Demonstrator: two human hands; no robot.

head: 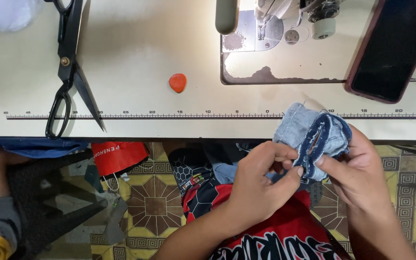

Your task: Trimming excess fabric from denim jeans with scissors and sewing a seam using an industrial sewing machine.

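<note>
a small piece of denim (309,137) sits at the table's (169,53) front edge, pinched between both hands: the left hand (261,185) clamps its lower edge, the right hand (357,175) grips its right side. scissors (68,67) and orange chalk (178,83) lie well apart to the left.

Both forearms come up from below, hands close together. Left hand (261,185) is curled with thumb and fingers (285,153) pinched; right hand (357,173) cups opposite, its thumb pressing toward the left thumb.
</note>
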